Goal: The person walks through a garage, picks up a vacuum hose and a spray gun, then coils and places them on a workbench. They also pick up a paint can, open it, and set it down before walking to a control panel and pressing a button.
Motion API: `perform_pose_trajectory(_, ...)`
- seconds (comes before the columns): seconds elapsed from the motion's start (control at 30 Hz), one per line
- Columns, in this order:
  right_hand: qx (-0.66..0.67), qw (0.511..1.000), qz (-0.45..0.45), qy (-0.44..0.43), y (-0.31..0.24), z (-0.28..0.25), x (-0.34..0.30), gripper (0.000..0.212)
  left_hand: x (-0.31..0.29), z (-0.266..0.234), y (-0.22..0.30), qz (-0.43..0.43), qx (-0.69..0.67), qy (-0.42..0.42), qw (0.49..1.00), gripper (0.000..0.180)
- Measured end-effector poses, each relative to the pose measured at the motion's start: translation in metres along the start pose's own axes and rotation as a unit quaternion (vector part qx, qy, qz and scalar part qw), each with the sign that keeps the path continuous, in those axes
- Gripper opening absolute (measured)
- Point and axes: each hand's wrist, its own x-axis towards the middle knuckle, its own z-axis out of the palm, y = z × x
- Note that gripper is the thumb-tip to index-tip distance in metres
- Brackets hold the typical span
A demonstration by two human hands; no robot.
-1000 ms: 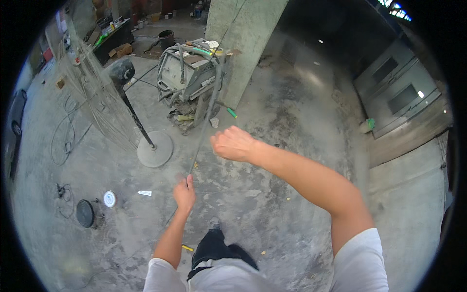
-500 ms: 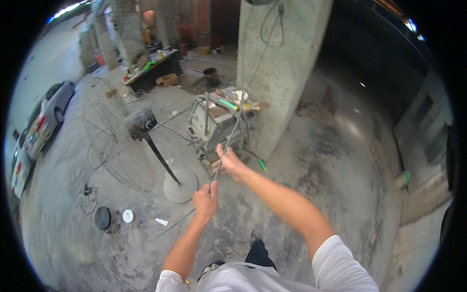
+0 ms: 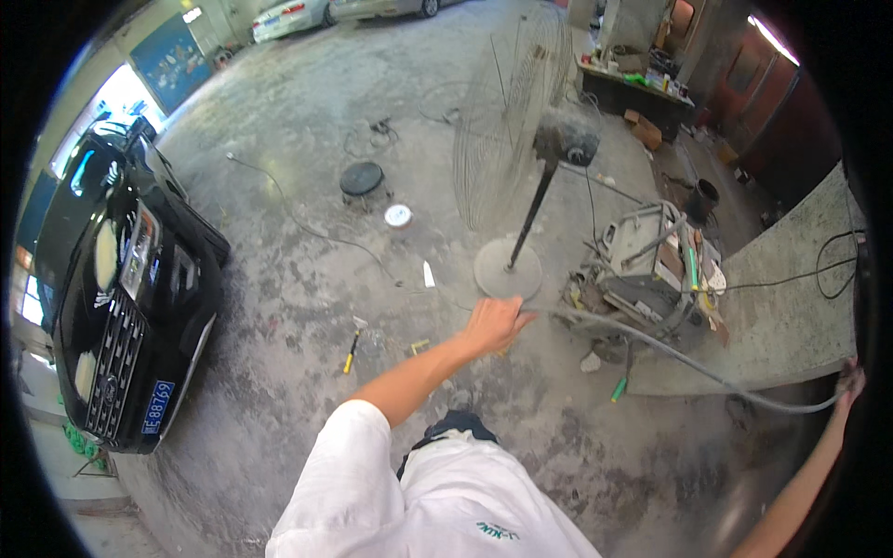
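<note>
A grey hose (image 3: 688, 352) runs slack between my hands and sags toward the right. My left hand (image 3: 496, 325) is closed around it, just in front of the round base of a pedestal fan (image 3: 530, 216). Far out at the right rim, my right hand (image 3: 848, 383) grips the other end of the span; its fingers are partly dark and hard to see. Past my left hand a thinner length of hose (image 3: 316, 232) trails across the floor to the far left.
A wheeled machine (image 3: 642, 246) piled with tools and scraps stands beside a concrete pillar (image 3: 791, 307). A black car (image 3: 130, 288) is at left. On the floor lie a round black stool (image 3: 361, 179), a white-lidded tub (image 3: 397, 216), a white tube (image 3: 428, 274) and a yellow-handled hammer (image 3: 353, 346).
My hands have moved far apart: the right one swung out to the right with the hose stretched between. The view has turned left, bringing the black car in.
</note>
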Motion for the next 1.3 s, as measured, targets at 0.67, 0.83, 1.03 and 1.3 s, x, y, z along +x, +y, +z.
perform_pose_trajectory(0.67, 0.329, 0.880, 0.298, -0.170, 0.041, 0.399, -0.293, 0.061, 0.111, 0.054, 0.181, -0.008, -0.231, -0.039, 0.972, 0.035)
perform_pose_trajectory(0.83, 0.056, 0.980, 0.186, -0.037, -0.006, 0.391, -0.195, 0.057, 0.071, 0.117, 0.131, 0.036, -0.247, -0.097, 0.964, 0.030)
perform_pose_trajectory(1.03, 0.075, 0.983, 0.073, 0.153, -0.022, 0.320, 0.056, 0.040, 0.000, 0.172, 0.035, -0.008, -0.069, -0.155, 0.986, 0.034)
perform_pose_trajectory(1.3, 0.123, 0.927, 0.263, -0.239, 0.105, 0.411, -0.219, 0.050, 0.083, 0.160, 0.110, -0.082, -0.075, -0.019, 0.994, 0.037)
